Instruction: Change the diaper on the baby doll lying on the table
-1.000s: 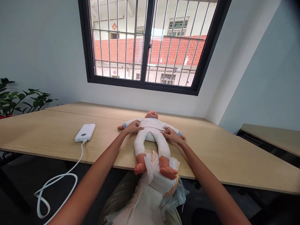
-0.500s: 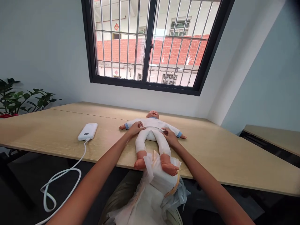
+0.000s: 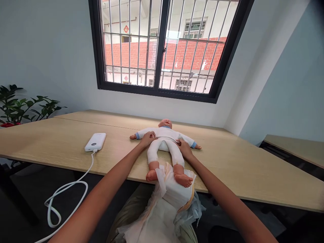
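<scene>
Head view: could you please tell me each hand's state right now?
Left hand: fingers curled on the baby doll's white suit; grip cannot be told.
Right hand: fingertips on the suit at the doll's side; grip cannot be told.

The doll (image 3: pixel 165 135) lies on its back in the middle of the desk (image 3: pixel 227 165), head toward 12 o'clock and feet toward 6 o'clock. Its feet rest on a diaper (image 3: pixel 174 189), which sits at the desk's near edge and hangs down onto the person's lap (image 3: pixel 126 206). The left hand (image 3: pixel 148 139) lies on the doll's 9 o'clock side, the right hand (image 3: pixel 183 149) on its 3 o'clock side. A power bank (image 3: pixel 95 142) lies on the desk at the doll's 9 o'clock, well apart, and its cable (image 3: pixel 66 189) drops over the near edge at 7 o'clock. A plant (image 3: pixel 22 106) stands beyond the desk at 10 o'clock. A window (image 3: pixel 162 47) is set in the wall behind the desk at 12 o'clock, and a second desk (image 3: pixel 291 143) stands at 3 o'clock.
</scene>
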Action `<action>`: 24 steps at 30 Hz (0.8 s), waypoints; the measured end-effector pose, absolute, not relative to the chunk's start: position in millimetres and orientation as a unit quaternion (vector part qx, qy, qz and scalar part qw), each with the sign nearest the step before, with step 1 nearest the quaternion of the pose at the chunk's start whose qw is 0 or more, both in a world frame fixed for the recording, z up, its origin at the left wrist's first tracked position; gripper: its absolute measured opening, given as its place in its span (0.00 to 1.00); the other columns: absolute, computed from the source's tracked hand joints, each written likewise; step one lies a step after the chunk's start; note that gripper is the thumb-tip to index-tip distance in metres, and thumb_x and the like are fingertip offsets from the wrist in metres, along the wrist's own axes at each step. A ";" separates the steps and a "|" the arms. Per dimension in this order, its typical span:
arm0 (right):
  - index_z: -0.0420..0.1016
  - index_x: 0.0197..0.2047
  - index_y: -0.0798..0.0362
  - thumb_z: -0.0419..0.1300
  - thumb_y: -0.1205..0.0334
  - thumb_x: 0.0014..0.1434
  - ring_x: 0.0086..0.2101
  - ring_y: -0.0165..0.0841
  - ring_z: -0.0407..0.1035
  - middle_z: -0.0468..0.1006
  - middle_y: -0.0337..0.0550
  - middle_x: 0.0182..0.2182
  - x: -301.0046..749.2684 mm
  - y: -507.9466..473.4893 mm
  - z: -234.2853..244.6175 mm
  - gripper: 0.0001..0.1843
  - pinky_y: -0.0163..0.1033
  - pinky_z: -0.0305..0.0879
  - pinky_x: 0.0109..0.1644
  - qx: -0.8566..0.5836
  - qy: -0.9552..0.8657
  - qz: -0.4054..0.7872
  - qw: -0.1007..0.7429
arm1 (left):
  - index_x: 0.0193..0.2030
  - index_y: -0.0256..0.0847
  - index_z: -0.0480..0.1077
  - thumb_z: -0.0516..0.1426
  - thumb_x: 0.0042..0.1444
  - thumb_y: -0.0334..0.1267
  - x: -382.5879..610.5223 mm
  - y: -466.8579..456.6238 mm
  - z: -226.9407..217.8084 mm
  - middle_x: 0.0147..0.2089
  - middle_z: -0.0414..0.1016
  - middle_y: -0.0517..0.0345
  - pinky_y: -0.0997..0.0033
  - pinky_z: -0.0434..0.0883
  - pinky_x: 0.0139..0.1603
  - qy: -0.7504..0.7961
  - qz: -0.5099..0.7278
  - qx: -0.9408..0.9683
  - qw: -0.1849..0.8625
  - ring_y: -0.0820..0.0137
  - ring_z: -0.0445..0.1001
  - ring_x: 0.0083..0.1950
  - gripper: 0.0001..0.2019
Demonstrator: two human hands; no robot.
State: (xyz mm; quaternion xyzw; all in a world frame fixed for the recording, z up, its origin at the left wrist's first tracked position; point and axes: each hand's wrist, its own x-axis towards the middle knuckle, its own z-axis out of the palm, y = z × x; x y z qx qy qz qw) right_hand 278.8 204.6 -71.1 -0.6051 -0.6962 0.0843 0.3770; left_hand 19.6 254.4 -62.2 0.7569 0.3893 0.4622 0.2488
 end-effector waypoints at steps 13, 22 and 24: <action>0.71 0.36 0.54 0.60 0.54 0.58 0.37 0.38 0.73 0.80 0.50 0.39 280.1 202.0 -71.7 0.11 0.38 0.63 0.40 -0.620 -0.688 0.065 0.371 | 0.24 0.39 0.64 0.60 0.48 0.39 19.5 247.7 -53.0 0.23 0.61 0.64 0.71 0.55 0.30 0.353 0.448 0.773 0.278 0.73 0.59 0.27 0.09; 0.73 0.42 0.54 0.61 0.51 0.56 0.28 0.34 0.69 0.75 0.40 0.25 279.2 193.4 -61.7 0.17 0.36 0.58 0.32 -0.610 -0.675 0.086 0.405 | 0.27 0.40 0.65 0.62 0.44 0.43 13.5 249.1 -51.5 0.24 0.62 0.65 0.73 0.57 0.30 0.347 0.478 0.750 0.298 0.73 0.60 0.28 0.12; 0.73 0.44 0.54 0.60 0.50 0.57 0.26 0.33 0.66 0.71 0.36 0.22 278.7 190.2 -58.6 0.18 0.35 0.56 0.30 -0.595 -0.676 0.071 0.428 | 0.28 0.40 0.66 0.63 0.43 0.43 11.7 248.9 -49.9 0.25 0.60 0.65 0.74 0.57 0.30 0.343 0.495 0.737 0.308 0.73 0.60 0.28 0.12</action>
